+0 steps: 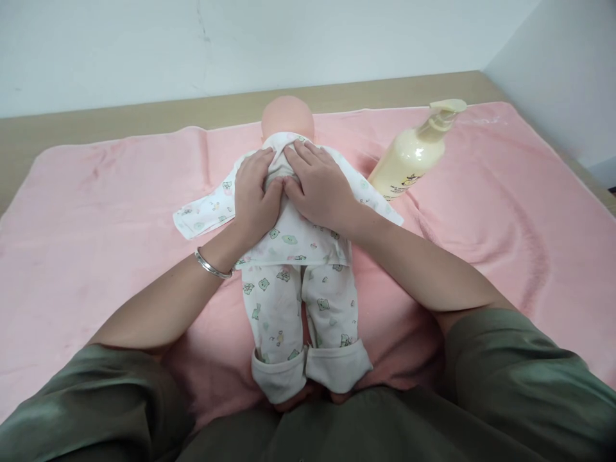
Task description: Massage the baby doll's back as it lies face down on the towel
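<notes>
A baby doll lies lengthwise before me, its bald head away from me and no face showing. It wears a white printed shirt and matching trousers with turned-up cuffs. My left hand, with a silver bangle at the wrist, rests flat on the left of the doll's upper body. On the other side my right hand lies flat with fingers spread. Both thumbs meet at the middle, and the shirt is wrinkled between the hands. The shirt's sleeves spread out to both sides.
A pump bottle of pale yellow liquid stands right of the doll, near its sleeve. Under everything is a pink blanket, rumpled at the right. The wooden tabletop shows behind it, against a white wall.
</notes>
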{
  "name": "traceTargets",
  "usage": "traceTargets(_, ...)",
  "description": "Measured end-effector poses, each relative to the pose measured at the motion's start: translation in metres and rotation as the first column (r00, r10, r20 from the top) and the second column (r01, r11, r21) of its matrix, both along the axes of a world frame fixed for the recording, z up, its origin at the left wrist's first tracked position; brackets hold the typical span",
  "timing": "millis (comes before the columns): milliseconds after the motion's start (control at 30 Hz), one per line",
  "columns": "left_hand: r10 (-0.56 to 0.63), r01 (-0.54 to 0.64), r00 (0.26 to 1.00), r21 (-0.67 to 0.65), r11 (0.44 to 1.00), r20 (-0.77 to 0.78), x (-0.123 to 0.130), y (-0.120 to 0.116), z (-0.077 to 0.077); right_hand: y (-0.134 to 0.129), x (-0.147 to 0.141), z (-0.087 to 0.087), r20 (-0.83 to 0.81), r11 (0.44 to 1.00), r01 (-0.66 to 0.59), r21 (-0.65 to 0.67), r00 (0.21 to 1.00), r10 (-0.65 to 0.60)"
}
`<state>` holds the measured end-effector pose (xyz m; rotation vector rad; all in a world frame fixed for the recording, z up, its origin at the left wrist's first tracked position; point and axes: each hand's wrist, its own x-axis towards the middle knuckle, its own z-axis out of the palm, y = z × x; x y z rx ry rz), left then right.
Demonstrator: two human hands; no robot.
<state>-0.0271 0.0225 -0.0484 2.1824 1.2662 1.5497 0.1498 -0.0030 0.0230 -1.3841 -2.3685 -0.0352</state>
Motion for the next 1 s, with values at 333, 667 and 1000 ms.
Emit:
traceTargets(333,0.001,0.0,1.0,-0.041,0.999,0.028,0.003,-0.003,0.004,0.001,0.0,-0.004,0.008,1.0,0.007,0.003,1.0,-0.007)
traceTargets(667,0.007,-0.004,0.999,-0.078,0.997,0.042,0.005,-0.006,0.008,0.003,-0.001,-0.005,-0.018,1.0,-0.003,0.014,1.0,0.003)
traceTargets(1000,0.022,-0.019,0.999,-0.073,0.997,0.04,0.007,-0.009,0.012,0.004,0.002,-0.011,-0.069,0.998,-0.012,0.056,0.997,0.016)
